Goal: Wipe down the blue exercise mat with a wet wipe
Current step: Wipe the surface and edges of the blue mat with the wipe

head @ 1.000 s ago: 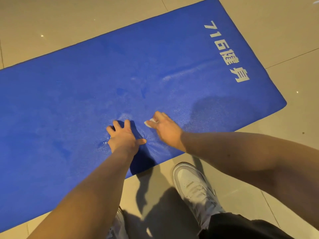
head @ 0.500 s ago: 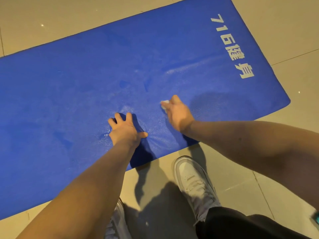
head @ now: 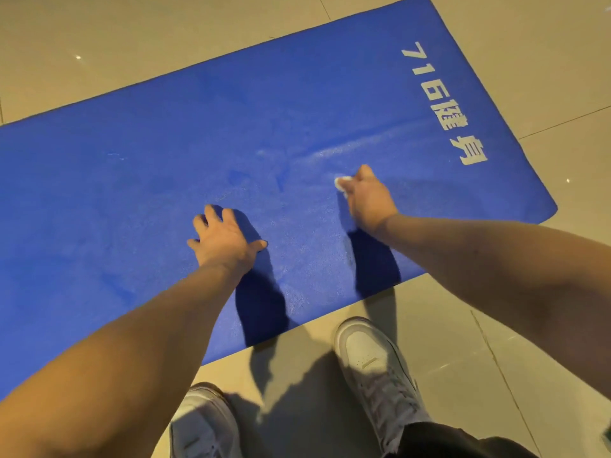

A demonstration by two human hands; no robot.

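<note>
Blue exercise mat (head: 132, 193) flat on the tiled floor (head: 463, 342), wet wipe (head: 340, 183) on its near-right part.
My right hand (head: 370, 203) has its fingers (head: 363, 171) bunched tight on the wipe; my left hand (head: 224, 242) lies fingers spread, pinning the mat. I'd keep that brace and press in long overlapping strokes. Room is open toward the white lettering (head: 443, 104) and the right end edge; the near edge sits close behind my wrists.

On your blue exercise mat (head: 139, 200) you read "716健身" in pale lettering (head: 444, 115), running along the mat's short end.
</note>
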